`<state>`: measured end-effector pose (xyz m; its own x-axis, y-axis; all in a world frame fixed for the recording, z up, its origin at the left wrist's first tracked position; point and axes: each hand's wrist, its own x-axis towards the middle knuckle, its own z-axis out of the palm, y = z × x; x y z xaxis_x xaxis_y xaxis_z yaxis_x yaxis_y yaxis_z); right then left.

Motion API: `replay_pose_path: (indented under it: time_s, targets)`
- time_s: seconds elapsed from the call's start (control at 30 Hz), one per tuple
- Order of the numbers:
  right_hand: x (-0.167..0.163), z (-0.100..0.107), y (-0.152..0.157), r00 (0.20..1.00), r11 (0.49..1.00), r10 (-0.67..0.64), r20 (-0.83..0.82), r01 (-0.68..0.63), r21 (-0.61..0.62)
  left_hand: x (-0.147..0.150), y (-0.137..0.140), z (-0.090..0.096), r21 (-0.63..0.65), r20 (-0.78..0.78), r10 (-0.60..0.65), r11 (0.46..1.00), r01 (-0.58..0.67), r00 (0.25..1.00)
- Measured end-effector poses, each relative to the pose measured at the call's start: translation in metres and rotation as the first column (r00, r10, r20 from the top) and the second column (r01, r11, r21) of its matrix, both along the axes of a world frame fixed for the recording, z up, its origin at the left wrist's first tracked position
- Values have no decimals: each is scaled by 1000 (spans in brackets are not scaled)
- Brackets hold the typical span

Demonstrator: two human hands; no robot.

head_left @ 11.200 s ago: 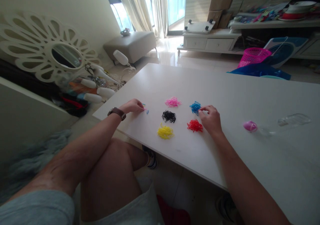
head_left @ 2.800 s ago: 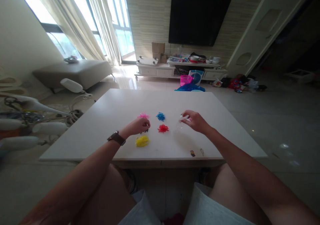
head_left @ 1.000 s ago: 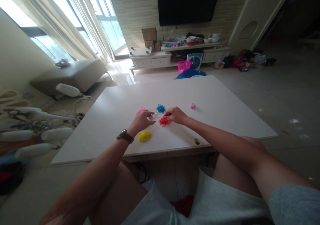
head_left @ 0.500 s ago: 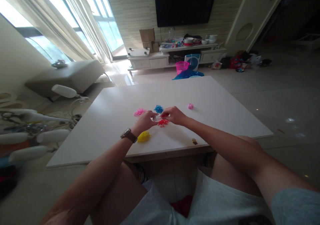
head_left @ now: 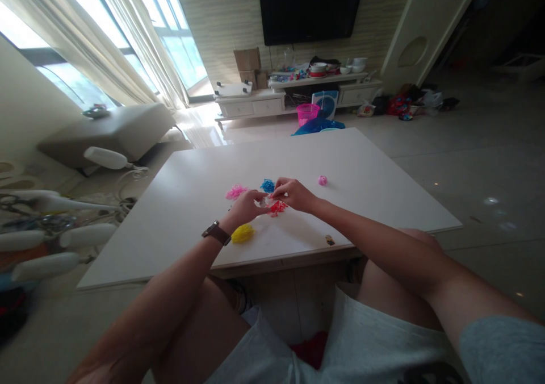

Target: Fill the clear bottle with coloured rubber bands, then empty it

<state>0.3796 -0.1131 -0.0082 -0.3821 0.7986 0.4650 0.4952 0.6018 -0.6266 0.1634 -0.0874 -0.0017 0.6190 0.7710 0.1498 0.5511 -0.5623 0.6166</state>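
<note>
My left hand (head_left: 247, 207) is closed around a small clear plastic piece (head_left: 262, 202), partly hidden by the fingers. Fingers of my right hand (head_left: 298, 195) are pinched together at its far right side; what they hold is too small to make out. Just below them lies a pile of red strands (head_left: 279, 207). Behind the hands is a pile of blue strands (head_left: 268, 186). Pink strands (head_left: 235, 191) lie beyond my left hand, and a yellow pile (head_left: 242, 233) sits nearer me, by the wrist with the watch (head_left: 216, 233).
On the white table (head_left: 366, 202) a small pink ball (head_left: 322, 180) rests to the right. A little cartoon figure (head_left: 330, 240) lies near the front edge. A lamp with white shades (head_left: 105, 158) stands left; a pink basket (head_left: 307, 113) is beyond the table.
My right hand has shifted slightly up and left over the clear piece. Less red shows at its fingertips, and more of the red pile is visible. The view has moved a little.
</note>
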Motion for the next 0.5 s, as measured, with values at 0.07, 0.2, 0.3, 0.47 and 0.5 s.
replay_pose_path:
  time_s: [0.07, 0.2, 0.3, 0.47, 0.5]
  targets:
    - [0, 1, -1, 1000, 1000, 3, -3, -3, -1, 0, 1, -1, -8, 8, 4, 1000, -4, 1000]
    - [-3, 5, -4, 998, 998, -53, -32, 52, -35, 0, 2, -4, -13, 31, -15, 1000, 15, 999]
    - [-5, 8, -7, 991, 991, -117, -67, 112, -75, 1, 2, -5, -39, 66, -35, 999, 37, 997]
    - [-6, 13, -10, 984, 991, -113, -138, 101, -89, 3, 1, -4, -105, 131, -55, 992, 69, 990]
    - [-7, 14, -10, 982, 993, -106, -159, 95, -74, 3, 1, -5, -114, 138, -57, 991, 73, 989]
